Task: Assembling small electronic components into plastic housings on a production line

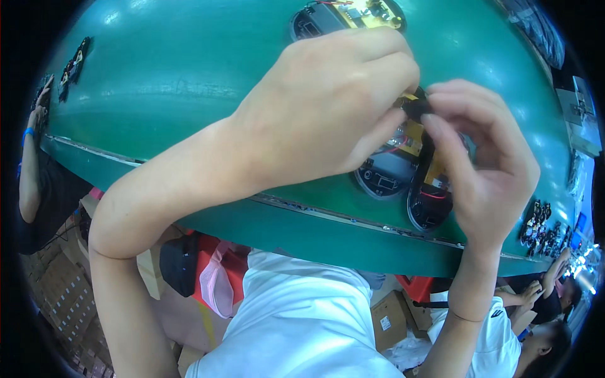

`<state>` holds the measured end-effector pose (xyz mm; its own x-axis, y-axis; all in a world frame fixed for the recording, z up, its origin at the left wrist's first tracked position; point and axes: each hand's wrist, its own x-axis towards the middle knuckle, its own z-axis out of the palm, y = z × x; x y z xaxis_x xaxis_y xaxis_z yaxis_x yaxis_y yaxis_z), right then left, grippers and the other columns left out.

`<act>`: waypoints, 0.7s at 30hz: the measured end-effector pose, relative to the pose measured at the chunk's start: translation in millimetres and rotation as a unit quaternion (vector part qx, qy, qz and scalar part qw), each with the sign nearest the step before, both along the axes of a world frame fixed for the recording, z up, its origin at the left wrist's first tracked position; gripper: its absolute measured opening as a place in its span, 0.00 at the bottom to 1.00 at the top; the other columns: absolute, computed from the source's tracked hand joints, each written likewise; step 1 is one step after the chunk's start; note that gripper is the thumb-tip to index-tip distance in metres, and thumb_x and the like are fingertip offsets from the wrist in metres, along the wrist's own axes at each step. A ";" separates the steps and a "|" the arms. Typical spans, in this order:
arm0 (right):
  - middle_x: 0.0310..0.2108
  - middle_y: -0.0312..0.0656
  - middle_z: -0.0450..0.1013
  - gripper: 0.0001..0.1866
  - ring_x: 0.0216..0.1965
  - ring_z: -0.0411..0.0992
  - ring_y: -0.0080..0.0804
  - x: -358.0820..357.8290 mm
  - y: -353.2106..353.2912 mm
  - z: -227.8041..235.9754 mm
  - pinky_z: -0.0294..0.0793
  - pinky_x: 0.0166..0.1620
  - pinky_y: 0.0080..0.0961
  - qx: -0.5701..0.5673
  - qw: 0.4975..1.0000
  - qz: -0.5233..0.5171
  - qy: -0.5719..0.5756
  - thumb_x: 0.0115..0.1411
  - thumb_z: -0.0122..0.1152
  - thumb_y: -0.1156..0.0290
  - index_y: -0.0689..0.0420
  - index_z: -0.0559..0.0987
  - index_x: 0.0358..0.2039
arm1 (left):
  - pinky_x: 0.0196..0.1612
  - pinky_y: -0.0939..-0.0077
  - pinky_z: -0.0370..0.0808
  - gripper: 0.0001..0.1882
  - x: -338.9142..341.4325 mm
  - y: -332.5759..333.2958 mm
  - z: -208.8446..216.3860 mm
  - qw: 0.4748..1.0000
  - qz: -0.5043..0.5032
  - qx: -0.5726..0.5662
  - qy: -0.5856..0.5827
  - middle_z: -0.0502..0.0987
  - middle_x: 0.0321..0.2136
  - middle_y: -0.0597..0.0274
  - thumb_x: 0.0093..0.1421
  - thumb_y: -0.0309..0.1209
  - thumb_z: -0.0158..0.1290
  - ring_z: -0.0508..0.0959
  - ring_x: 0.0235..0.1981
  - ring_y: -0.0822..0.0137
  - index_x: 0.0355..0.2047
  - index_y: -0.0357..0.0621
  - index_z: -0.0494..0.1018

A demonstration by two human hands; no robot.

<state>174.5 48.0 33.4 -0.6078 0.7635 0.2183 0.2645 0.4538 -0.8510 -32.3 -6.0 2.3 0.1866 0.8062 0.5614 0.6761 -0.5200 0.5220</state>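
Left hand (331,104) and right hand (488,151) met above green bench (170,82), both grips pinched on small black piece (414,109) between them. Just below, black oval plastic housing (427,213) with yellow circuit board (436,171) was close beside dark-grey rounded plastic housing (382,179). Another dark-grey housing (316,22), yellow board (360,12) exposed, lay on bench beyond left hand.

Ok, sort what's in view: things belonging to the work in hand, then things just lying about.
Work in hand, apparently:
dark part between left hand and right hand
narrow black casing
wider casing beside it
far casing beyond the left hand

Seemingly just lying about:
pink cloth
black bag-like item
cardboard box
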 end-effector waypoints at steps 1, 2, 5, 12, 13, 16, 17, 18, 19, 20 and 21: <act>0.48 0.47 0.78 0.13 0.45 0.77 0.27 0.5 0.3 -2.6 0.78 0.48 0.21 0.057 0.998 0.013 -0.012 0.59 0.67 0.87 0.69 0.81 0.45 | 0.38 0.67 0.79 0.13 0.2 -0.4 0.6 1.000 0.001 -0.004 -0.002 0.80 0.38 0.59 0.49 0.20 0.65 0.82 0.38 0.56 0.36 0.40 0.76; 0.47 0.46 0.78 0.14 0.44 0.77 0.27 0.9 -0.2 -1.9 0.78 0.48 0.20 0.085 0.996 0.019 -0.019 0.58 0.67 0.87 0.69 0.81 0.46 | 0.38 0.67 0.79 0.13 1.0 0.6 0.0 1.000 0.000 -0.004 -0.003 0.80 0.38 0.59 0.49 0.20 0.65 0.82 0.38 0.56 0.36 0.40 0.76; 0.42 0.42 0.78 0.14 0.39 0.76 0.23 -0.7 -1.2 3.0 0.76 0.43 0.17 0.104 0.993 0.024 -0.057 0.57 0.68 0.87 0.67 0.82 0.46 | 0.36 0.60 0.77 0.08 1.4 1.1 -2.6 1.000 -0.001 0.011 -0.003 0.75 0.31 0.53 0.52 0.25 0.61 0.79 0.35 0.51 0.31 0.37 0.74; 0.32 0.35 0.77 0.17 0.32 0.72 0.19 -0.4 0.1 6.0 0.71 0.37 0.15 0.161 0.980 0.063 -0.102 0.54 0.71 0.86 0.66 0.83 0.46 | 0.36 0.59 0.77 0.08 2.3 1.6 -6.3 1.000 -0.009 0.017 -0.021 0.74 0.30 0.54 0.52 0.25 0.61 0.79 0.34 0.51 0.31 0.38 0.74; 0.32 0.36 0.77 0.17 0.32 0.72 0.20 -1.9 -2.6 3.5 0.72 0.37 0.15 0.136 0.986 0.040 -0.084 0.53 0.71 0.86 0.66 0.83 0.45 | 0.36 0.59 0.77 0.08 2.5 1.4 -7.2 1.000 -0.009 0.019 -0.022 0.74 0.30 0.54 0.52 0.25 0.61 0.79 0.34 0.51 0.31 0.38 0.74; 0.31 0.36 0.77 0.18 0.31 0.72 0.21 -2.1 -3.4 1.3 0.72 0.37 0.16 0.120 0.990 0.024 -0.068 0.51 0.72 0.87 0.66 0.83 0.44 | 0.36 0.59 0.77 0.08 3.3 -0.3 -6.9 0.999 -0.011 0.017 -0.031 0.74 0.30 0.54 0.52 0.25 0.61 0.79 0.34 0.51 0.31 0.38 0.73; 0.31 0.37 0.77 0.18 0.31 0.72 0.21 -2.0 -3.3 2.3 0.72 0.37 0.17 0.125 0.989 0.028 -0.069 0.51 0.72 0.87 0.66 0.83 0.44 | 0.36 0.59 0.77 0.08 3.3 -0.6 -6.1 0.999 -0.011 0.017 -0.031 0.74 0.30 0.54 0.52 0.25 0.61 0.79 0.34 0.51 0.31 0.38 0.73; 0.31 0.37 0.77 0.18 0.31 0.72 0.21 -1.7 -2.8 2.3 0.72 0.37 0.17 0.128 0.989 0.032 -0.070 0.50 0.72 0.87 0.67 0.83 0.44 | 0.36 0.59 0.77 0.08 3.5 -0.6 -6.1 0.999 -0.011 0.016 -0.031 0.74 0.30 0.54 0.51 0.25 0.61 0.79 0.34 0.51 0.30 0.38 0.73; 0.32 0.37 0.77 0.19 0.31 0.73 0.22 -1.8 -2.4 4.5 0.72 0.37 0.17 0.156 0.983 0.044 -0.082 0.50 0.72 0.87 0.67 0.83 0.44 | 0.37 0.58 0.77 0.08 3.7 -0.7 -6.4 0.999 -0.012 0.015 -0.031 0.74 0.30 0.54 0.51 0.25 0.60 0.79 0.34 0.51 0.30 0.38 0.73; 0.32 0.37 0.77 0.19 0.31 0.73 0.22 -1.5 -2.0 4.3 0.72 0.37 0.17 0.169 0.980 0.050 -0.088 0.50 0.73 0.87 0.67 0.83 0.45 | 0.37 0.58 0.77 0.08 4.0 -1.1 -7.0 0.999 -0.011 0.013 -0.031 0.74 0.30 0.54 0.51 0.25 0.60 0.79 0.34 0.51 0.30 0.38 0.73; 0.32 0.37 0.77 0.19 0.31 0.73 0.22 -0.7 -1.9 4.8 0.72 0.38 0.17 0.183 0.977 0.055 -0.095 0.50 0.73 0.87 0.67 0.83 0.45 | 0.37 0.58 0.77 0.08 4.7 -1.1 -7.3 0.999 -0.012 0.012 -0.030 0.74 0.30 0.53 0.51 0.25 0.60 0.79 0.34 0.50 0.30 0.38 0.73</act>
